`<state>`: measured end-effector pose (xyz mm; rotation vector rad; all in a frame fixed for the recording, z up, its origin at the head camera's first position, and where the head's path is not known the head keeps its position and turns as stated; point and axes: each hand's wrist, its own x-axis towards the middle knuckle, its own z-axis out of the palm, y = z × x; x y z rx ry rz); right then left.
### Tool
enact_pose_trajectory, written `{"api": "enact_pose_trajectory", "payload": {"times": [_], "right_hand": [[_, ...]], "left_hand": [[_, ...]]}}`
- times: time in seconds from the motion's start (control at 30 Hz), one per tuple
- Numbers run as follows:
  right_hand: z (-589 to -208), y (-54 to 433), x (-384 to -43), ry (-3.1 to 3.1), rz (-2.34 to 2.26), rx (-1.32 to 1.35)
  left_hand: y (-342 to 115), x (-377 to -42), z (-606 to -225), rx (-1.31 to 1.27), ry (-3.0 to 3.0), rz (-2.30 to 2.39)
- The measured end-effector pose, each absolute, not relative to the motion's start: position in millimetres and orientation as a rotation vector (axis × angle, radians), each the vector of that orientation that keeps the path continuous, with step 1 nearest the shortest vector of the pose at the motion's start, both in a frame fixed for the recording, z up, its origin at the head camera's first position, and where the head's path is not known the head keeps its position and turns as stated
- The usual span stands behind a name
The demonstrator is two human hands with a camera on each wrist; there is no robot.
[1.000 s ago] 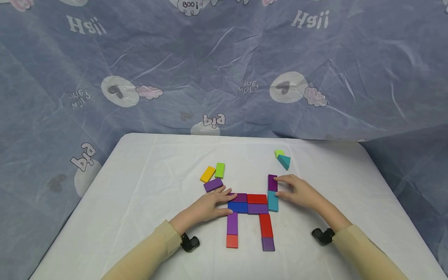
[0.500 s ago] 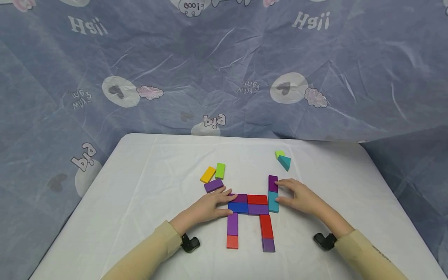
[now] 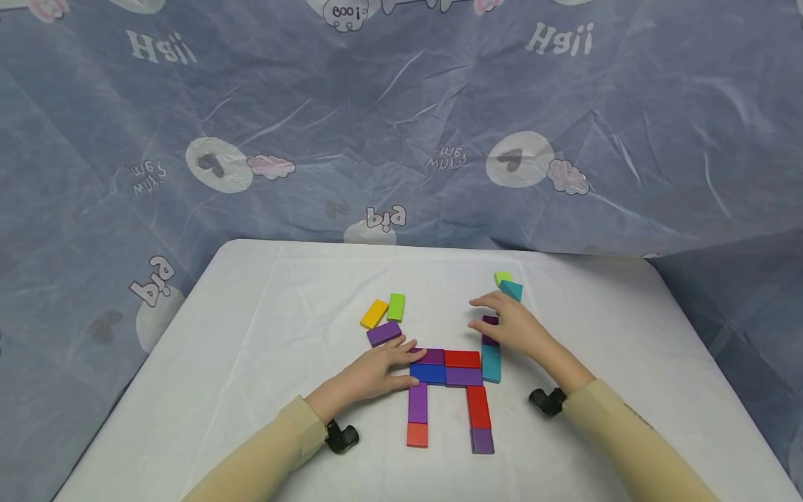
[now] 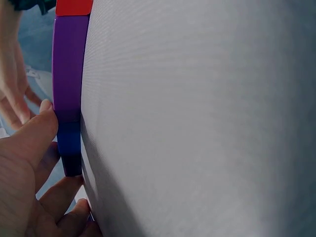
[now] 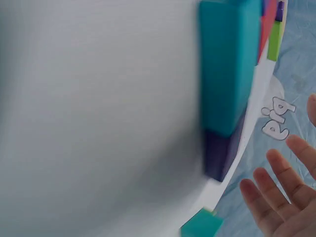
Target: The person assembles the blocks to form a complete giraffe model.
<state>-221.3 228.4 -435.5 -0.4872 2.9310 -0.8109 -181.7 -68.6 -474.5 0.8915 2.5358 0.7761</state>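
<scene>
Flat coloured blocks form a figure on the table. Its middle has a dark purple block (image 3: pixel 430 356), a red block (image 3: pixel 462 359), a blue block (image 3: pixel 428 374) and a violet block (image 3: pixel 464 377). My left hand (image 3: pixel 376 368) rests at the figure's left end, its thumb by the blue block and fingertips at the dark purple one. My right hand (image 3: pixel 517 324) is raised with fingers spread, holding nothing. It partly hides another dark purple block (image 3: pixel 491 339), which tops an upright teal block (image 3: pixel 491 364). In the right wrist view the fingers (image 5: pixel 284 170) are apart from these blocks.
A yellow block (image 3: pixel 374 314), a green block (image 3: pixel 396 307) and a purple block (image 3: pixel 383 333) lie behind the left hand. A teal triangular block (image 3: pixel 511 290) and a lime block (image 3: pixel 502 277) lie beyond the right hand. Patterned cloth (image 3: pixel 401 125) hangs behind the table.
My right hand has left the dark purple and teal blocks, rising and moving leftward and away over the top of that column. The left hand has stayed in place.
</scene>
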Motion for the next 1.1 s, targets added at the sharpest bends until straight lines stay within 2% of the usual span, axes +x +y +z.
{"api": "enact_pose_trajectory", "payload": {"times": [0.53, 1.1], "right_hand": [[-437.9, 143.2, -271.9, 2.734, -0.787, -0.585], [-434.0, 116.0, -296.3, 2.639, -0.523, -0.689]], "left_hand": [[-70.1, -182.0, -478.0, 0.894, 2.537, 0.764], [-69.4, -183.5, -478.9, 0.900, 2.558, 0.743]]}}
